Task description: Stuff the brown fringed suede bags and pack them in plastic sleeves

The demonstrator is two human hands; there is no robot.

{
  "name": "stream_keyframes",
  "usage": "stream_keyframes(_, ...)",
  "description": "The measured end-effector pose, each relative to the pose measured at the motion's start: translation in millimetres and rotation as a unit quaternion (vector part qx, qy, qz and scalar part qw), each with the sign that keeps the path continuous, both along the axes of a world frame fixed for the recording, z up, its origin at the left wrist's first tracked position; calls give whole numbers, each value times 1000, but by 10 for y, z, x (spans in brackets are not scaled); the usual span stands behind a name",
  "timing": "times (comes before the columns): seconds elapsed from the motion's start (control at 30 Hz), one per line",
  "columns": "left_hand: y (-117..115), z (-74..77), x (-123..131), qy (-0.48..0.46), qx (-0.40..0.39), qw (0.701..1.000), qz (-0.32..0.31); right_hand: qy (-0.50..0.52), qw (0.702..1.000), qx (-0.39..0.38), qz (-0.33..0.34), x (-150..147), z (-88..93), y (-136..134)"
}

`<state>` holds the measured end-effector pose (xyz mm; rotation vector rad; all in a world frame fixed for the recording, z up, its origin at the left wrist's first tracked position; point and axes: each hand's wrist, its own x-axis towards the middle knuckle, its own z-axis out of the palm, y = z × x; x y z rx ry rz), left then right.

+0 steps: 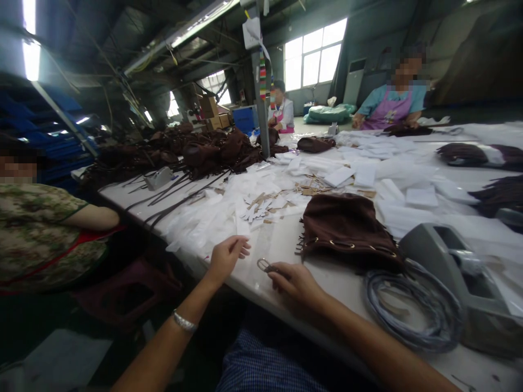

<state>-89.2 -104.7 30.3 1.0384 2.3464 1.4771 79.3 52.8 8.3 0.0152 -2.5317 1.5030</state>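
Observation:
My right hand (296,281) rests on the white table (281,245) near its front edge, fingers pinched on a small metal buckle (263,265). My left hand (226,256), a silver bracelet on its wrist, lies just left of it with fingers curled on a thin clear plastic sleeve (253,247). A brown suede bag (347,228) with fringe and metal eyelets sits just beyond my right hand.
A grey tape dispenser (457,272) and a coil of grey cord (412,305) lie at the right. White paper pieces (253,201) and brown bags (212,152) cover the table. A person sits at the left (44,234); two others sit at the far side.

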Motion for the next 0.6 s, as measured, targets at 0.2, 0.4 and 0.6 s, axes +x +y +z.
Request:
stream_keyframes(0.2,110,63,-1006,114,-61,981,145,-5,999,12,32,46,25,31)
stream_keyframes(0.4,-485,222,-1999,146,-175,920,319,-12,999,34,23,51,-42,43)
stream_keyframes(0.6,-861,171,-2676,121,-271,898,325,-50,997,48,26,16,-109,50)
